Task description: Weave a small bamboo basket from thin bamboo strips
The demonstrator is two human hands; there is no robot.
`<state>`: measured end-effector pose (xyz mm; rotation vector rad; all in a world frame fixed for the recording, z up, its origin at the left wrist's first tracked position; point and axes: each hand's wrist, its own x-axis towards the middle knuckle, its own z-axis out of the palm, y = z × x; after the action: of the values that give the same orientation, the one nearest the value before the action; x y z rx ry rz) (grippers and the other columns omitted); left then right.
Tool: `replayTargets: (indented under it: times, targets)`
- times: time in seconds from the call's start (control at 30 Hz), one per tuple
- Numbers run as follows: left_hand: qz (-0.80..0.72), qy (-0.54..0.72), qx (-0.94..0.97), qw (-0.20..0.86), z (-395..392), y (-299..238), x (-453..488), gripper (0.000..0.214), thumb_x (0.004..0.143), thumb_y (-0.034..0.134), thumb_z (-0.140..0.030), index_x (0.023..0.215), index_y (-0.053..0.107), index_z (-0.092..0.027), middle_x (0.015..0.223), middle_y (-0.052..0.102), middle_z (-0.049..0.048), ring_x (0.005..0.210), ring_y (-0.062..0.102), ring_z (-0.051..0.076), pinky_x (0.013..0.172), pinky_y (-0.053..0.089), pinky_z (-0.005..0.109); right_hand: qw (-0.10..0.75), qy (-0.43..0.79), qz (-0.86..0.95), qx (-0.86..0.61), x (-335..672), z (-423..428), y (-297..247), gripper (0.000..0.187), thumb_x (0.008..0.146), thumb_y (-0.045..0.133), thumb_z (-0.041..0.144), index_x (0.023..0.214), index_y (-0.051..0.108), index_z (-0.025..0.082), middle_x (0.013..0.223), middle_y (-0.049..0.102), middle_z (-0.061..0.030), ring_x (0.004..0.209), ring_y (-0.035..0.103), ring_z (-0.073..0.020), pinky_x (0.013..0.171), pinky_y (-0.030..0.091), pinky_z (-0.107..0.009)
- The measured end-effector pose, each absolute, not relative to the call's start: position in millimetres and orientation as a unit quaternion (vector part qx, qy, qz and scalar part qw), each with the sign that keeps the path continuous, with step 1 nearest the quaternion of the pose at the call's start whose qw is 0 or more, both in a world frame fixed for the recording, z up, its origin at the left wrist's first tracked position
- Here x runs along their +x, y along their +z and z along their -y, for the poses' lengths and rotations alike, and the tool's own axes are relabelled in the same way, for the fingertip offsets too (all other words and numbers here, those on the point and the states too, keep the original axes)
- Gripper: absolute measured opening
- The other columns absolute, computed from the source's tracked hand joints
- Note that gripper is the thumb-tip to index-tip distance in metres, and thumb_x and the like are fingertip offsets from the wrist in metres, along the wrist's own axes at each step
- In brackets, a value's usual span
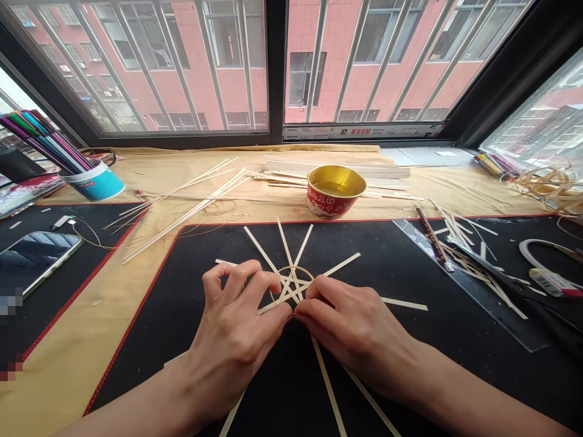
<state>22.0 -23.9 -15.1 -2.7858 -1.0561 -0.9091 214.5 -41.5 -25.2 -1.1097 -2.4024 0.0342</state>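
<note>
At the near middle, pale strips (296,282) cross in a star on a black mat (182,321) with red stitched edging, a thin ring (303,269) around the crossing. The right hand (359,309) pinches the ring's near edge; the left hand (237,321) curls beside it, its grip impossible to tell. Farther left, a phone (40,255) lies on another black mat (68,285); on the right, a clear ruler (492,309) sits near a tape roll (553,282), its label too small to read. Beyond, on a yellowish tabletop (91,340), a red bowl (325,203) bears white Chinese characters. Farthest, the dark window frame (276,73) carries a printed strip (364,131) with red Chinese characters, before metal bars (211,67) and a pink building (303,30).
</note>
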Motion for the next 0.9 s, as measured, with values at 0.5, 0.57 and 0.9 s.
replayTargets:
  times: [0.5,0.57,0.9]
  targets:
    - [0.332,-0.290,-0.897,-0.015,23.9,-15.9,23.2,0.013,0.088,0.055,-0.012,0.087,0.064,-0.021,0.091,0.063,0.0031,0.100,0.049,0.021,0.084,0.029,0.039,0.265,0.010,0.875,-0.405,211.9,42.2,-28.8,0.022,0.090,0.047,0.011,0.075,0.062,0.014,0.071,0.055,-0.0036,0.058,0.046,-0.0123,0.050,0.028,-0.024]
    - [0.331,-0.294,-0.897,-0.016,24.9,-16.0,24.4,0.014,0.089,0.054,-0.011,0.086,0.064,-0.020,0.092,0.063,0.0033,0.098,0.049,0.020,0.083,0.030,0.038,0.256,0.009,0.877,-0.407,211.4,42.9,-28.5,0.023,0.091,0.046,0.011,0.074,0.062,0.014,0.070,0.055,-0.0036,0.059,0.046,-0.0123,0.050,0.028,-0.024]
    - [0.323,-0.307,-0.895,0.013,22.4,-16.4,23.1,0.019,0.087,0.052,-0.006,0.082,0.064,-0.019,0.092,0.062,0.0061,0.099,0.048,0.022,0.083,0.033,0.039,0.307,0.027,0.843,-0.440,231.5,40.9,-5.9,0.011,0.088,0.055,0.021,0.091,0.066,0.019,0.079,0.058,-0.0027,0.067,0.052,-0.0108,0.059,0.039,-0.022]
